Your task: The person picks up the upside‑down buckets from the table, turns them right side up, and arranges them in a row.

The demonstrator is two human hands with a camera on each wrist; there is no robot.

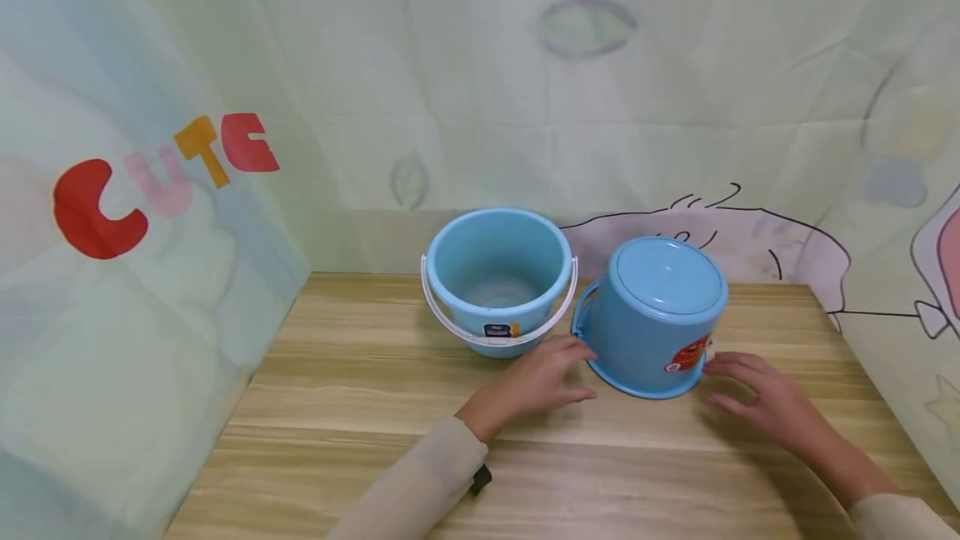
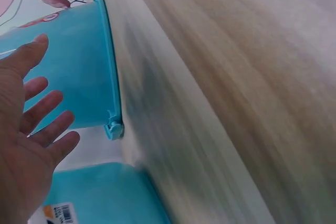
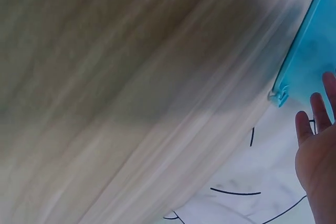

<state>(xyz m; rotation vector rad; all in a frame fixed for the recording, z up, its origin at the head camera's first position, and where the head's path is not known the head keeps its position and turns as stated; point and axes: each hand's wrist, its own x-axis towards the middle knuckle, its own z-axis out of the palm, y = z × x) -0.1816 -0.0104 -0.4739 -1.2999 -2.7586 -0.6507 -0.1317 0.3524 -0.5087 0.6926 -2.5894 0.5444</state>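
A blue bucket (image 1: 651,348) stands upside down on the wooden table, its base facing up and a red sticker on its side. My left hand (image 1: 542,382) is by its left side, fingers spread and relaxed, holding nothing. On the other side, my right hand (image 1: 765,402) has its fingertips right at the bucket's lower right rim. Left of it a lighter blue bucket (image 1: 499,257) stands upright with its mouth up and its white handle hanging across the front. In the left wrist view the left palm (image 2: 23,150) faces the overturned bucket (image 2: 79,72).
The wooden table (image 1: 360,407) ends at a printed cloth backdrop (image 1: 465,65) behind the buckets. More printed cloth hangs at the left and right sides. A small black object (image 1: 481,479) shows by the left sleeve (image 1: 420,482).
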